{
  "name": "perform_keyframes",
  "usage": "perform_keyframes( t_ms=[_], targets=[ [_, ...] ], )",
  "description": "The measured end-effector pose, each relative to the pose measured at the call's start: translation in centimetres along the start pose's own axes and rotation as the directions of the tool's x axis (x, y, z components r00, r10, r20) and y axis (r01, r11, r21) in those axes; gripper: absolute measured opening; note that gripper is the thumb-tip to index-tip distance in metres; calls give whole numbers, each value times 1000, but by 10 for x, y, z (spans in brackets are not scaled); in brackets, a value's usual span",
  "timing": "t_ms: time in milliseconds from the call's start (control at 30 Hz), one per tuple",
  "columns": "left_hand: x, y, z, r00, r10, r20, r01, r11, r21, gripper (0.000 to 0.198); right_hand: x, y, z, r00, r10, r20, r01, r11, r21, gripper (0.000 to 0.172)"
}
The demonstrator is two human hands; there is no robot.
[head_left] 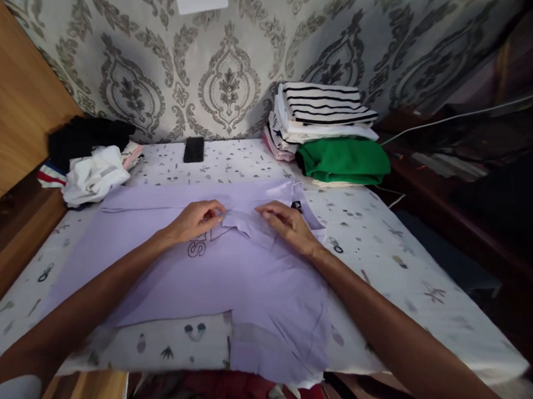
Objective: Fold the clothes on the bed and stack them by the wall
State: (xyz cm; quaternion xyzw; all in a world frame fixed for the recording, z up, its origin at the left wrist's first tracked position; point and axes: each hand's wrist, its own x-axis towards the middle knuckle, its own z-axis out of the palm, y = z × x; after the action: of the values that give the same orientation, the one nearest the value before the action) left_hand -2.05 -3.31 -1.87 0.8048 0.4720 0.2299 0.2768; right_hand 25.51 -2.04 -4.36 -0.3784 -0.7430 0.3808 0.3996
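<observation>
A lavender T-shirt [158, 289] lies spread on the table, its neck toward the right and dark lettering partly visible on its front. One sleeve hangs toward the near table edge; the far sleeve is folded in over the chest. My left hand [199, 219] pinches the left corner of that folded sleeve between thumb and fingers. At the sleeve's right side, near the neck opening, my right hand [289, 226] also pinches the fabric. A small dark label [297, 206] shows inside the collar just past my right hand.
A printed white cloth [409, 260] covers the table. At the back right stands a stack of folded striped and white clothes [324, 106] beside a green garment [348, 160]. A black phone [194, 149] lies at the back; crumpled clothes [95, 174] are heaped at left by a wooden panel [16, 94].
</observation>
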Motion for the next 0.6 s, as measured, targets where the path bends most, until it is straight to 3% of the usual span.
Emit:
perform_keyframes(
  t_ms=[133,233,300,367,467,533,600],
  targets=[
    [-5,-9,2,994,96,-44,-86,978,188,19,-5,-14,7,952,-140,274,196,961,-192,31],
    [-11,-25,-12,992,79,-96,-44,944,327,27,-6,-18,9,940,-178,290,248,942,-227,31],
    [-17,-44,-29,987,7,-161,58,917,395,36,-6,-14,11,943,-205,261,269,934,-236,30],
    [-25,-68,-52,962,-156,-224,245,857,453,44,-5,-9,13,937,-227,265,294,922,-251,30],
    [-44,-106,-89,855,-415,-310,518,699,493,50,-4,-2,17,929,-245,277,322,904,-280,27],
    [-58,-125,-108,798,-490,-350,602,632,488,51,-4,0,18,928,-253,272,328,902,-281,26],
    [-70,-137,-120,776,-514,-367,631,608,483,54,-3,0,18,928,-258,268,329,904,-271,25]
  ],
)
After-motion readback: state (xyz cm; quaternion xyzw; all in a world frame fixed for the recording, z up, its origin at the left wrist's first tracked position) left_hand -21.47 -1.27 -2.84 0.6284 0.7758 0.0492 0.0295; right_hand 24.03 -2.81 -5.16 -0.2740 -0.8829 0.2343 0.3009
